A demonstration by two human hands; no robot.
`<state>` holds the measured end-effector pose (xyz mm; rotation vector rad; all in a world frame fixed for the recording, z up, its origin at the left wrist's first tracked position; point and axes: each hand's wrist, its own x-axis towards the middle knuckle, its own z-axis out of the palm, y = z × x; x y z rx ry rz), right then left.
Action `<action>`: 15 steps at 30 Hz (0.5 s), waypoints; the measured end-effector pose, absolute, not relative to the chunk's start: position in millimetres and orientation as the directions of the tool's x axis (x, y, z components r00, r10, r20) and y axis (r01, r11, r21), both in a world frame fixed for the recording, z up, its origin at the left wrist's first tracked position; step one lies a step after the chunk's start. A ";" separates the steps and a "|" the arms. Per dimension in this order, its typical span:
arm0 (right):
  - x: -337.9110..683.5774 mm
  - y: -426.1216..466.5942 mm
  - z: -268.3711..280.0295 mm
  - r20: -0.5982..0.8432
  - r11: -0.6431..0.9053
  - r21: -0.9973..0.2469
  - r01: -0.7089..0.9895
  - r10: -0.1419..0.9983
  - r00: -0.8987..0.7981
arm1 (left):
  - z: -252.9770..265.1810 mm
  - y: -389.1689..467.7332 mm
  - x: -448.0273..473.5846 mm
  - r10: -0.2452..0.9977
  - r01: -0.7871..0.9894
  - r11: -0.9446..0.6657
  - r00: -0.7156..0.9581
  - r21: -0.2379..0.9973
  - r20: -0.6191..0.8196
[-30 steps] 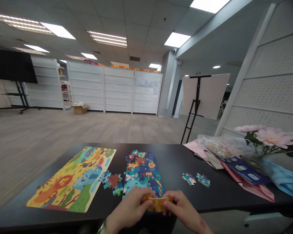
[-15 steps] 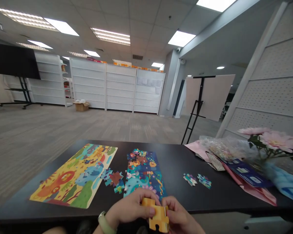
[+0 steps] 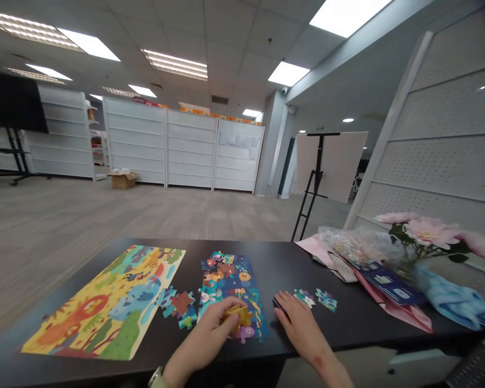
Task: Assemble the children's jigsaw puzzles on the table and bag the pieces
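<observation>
My left hand (image 3: 214,330) is closed around yellow puzzle pieces (image 3: 239,313), which look stacked. It is above the lower part of a blue sea-themed jigsaw puzzle (image 3: 247,272). My right hand (image 3: 299,323) lies palm down on the black table, right of that puzzle, with its fingers stretched out. A small dark piece (image 3: 276,303) shows by its fingertips, mostly covered. Just beyond the right hand are two loose puzzle pieces, one white and purple (image 3: 305,298) and one teal (image 3: 326,299). Several joined pieces with a brown patch (image 3: 181,304) lie left of the blue puzzle.
A yellow animal picture sheet (image 3: 105,304) covers the table's left side. To the right are a clear plastic bag (image 3: 353,245), a dark blue packet (image 3: 392,283), pink flowers (image 3: 432,231) and a blue cloth (image 3: 448,296). An easel (image 3: 317,172) stands beyond the table.
Both hands were together on the yellow pieces at the table's near edge. They have parted and moved forward: the left keeps the yellow pieces, and the right is down on the table.
</observation>
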<state>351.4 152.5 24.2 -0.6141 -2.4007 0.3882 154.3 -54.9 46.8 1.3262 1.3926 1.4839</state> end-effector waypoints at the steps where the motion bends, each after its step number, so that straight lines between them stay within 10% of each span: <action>1: 353.4 154.8 20.2 0.506 0.860 -0.382 0.337 0.500 -0.703 | 46.9 -54.6 153.2 0.934 0.213 -0.204 -0.251 0.956 0.255; 9: 342.0 78.4 3.4 0.544 0.766 -0.642 -0.008 0.448 -0.710 | 34.1 -47.9 186.6 0.942 0.379 -0.222 -0.153 0.898 0.297; 15: 347.1 136.7 8.8 0.724 0.908 -0.349 0.230 0.418 -0.549 | 42.6 -63.4 157.4 0.916 0.718 -0.079 -0.221 0.691 0.334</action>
